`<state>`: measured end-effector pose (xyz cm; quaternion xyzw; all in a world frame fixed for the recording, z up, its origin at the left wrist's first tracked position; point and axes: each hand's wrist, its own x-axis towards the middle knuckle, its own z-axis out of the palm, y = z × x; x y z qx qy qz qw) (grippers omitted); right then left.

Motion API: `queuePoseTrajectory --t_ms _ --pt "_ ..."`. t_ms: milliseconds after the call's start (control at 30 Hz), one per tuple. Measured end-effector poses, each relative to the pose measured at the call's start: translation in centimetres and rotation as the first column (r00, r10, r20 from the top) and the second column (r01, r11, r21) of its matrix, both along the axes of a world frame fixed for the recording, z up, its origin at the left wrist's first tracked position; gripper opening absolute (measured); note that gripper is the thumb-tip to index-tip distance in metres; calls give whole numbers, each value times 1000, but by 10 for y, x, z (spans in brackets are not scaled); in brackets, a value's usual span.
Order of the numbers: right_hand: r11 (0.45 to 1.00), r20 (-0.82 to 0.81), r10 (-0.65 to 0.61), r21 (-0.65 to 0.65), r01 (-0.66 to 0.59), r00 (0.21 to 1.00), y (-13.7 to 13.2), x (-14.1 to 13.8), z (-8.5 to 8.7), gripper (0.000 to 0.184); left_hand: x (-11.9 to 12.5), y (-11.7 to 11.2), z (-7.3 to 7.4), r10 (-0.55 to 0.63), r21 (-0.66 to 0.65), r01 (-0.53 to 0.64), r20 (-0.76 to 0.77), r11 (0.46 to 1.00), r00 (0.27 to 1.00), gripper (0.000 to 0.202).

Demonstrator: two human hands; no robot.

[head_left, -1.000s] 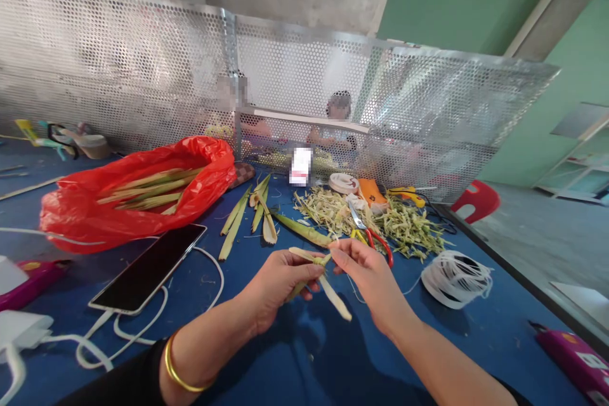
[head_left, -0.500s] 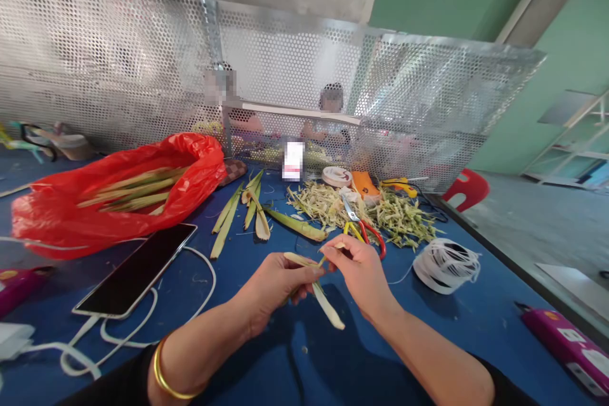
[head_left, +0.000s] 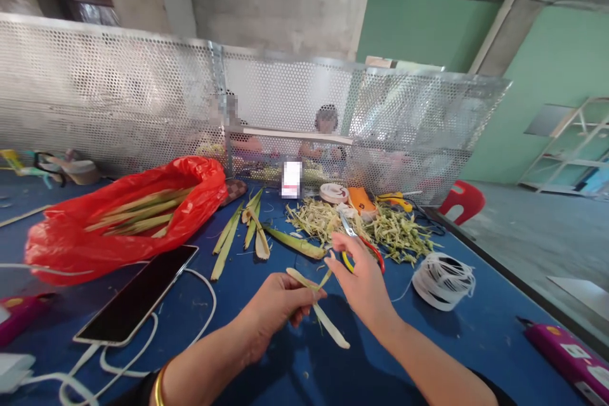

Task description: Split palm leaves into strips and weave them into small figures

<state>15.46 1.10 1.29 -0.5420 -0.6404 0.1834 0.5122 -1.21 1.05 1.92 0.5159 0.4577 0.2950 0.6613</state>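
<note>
Between the thumb and fingers of my left hand (head_left: pixel 280 301) is a crossed pair of pale leaf strips (head_left: pixel 332 328). One end slants down to the right, and a thin greenish end sticks up toward my right hand. My right hand (head_left: pixel 359 276) is just to the right with fingers apart, holding nothing that I can see. Behind it lie scissors (head_left: pixel 349 226) with red and yellow handles, partly covered by the hand. Green leaf pieces (head_left: pixel 297 242) lie on the blue table, beside a heap of pale shredded trimmings (head_left: pixel 316 219).
A red plastic bag (head_left: pixel 61 228) of long leaves and a charging phone (head_left: pixel 137 295) with white cable are at left. To the right are a white string roll (head_left: pixel 442 282) and a purple box-like object (head_left: pixel 564 349). A perforated metal screen (head_left: pixel 285 92) stands behind, with people beyond.
My right hand has let go of the leaf strip and its fingers have spread, drawing slightly right. My left hand keeps its hold. The camera view has tilted up.
</note>
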Motion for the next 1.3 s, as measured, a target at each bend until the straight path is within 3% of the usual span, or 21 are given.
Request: queuePoseTrajectory --t_ms 67,167,233,367,500,567,867,967,1100,1300 --pt "997 104 52 59 -59 993 -3 -2 4 28 1 -1 -3 -43 75 45 -32 996 999 25" --pt "976 176 217 -41 -213 960 -12 -11 10 9 4 -4 -6 -85 146 101 -107 984 991 27" --pt "967 133 246 -102 -233 960 -16 -16 11 9 6 -7 -8 -96 148 114 -123 982 988 30" --pt "970 -17 187 -156 -187 982 -20 -19 10 14 6 -10 -7 -99 185 115 -95 976 991 30" --pt "996 -134 34 -77 -45 990 -20 -18 4 17 3 -11 -3 -174 237 187 -76 953 982 29" --pt "998 -145 18 -57 -27 989 -21 -19 2 17 3 -11 -1 -193 210 207 -85 956 978 28" --pt "937 -394 67 -290 -193 917 -27 -24 8 22 5 -18 5 -175 67 170 72 983 982 41" --pt "949 -373 108 -238 -208 921 -26 -23 6 21 3 -17 5 -201 90 194 75 977 977 29" --pt "992 -222 69 -88 -90 973 -25 -22 4 19 3 -17 2 -248 117 242 34 963 968 26" --pt "996 -173 46 -65 -57 984 -25 -19 6 18 6 -17 -3 -247 100 245 12 964 969 29"
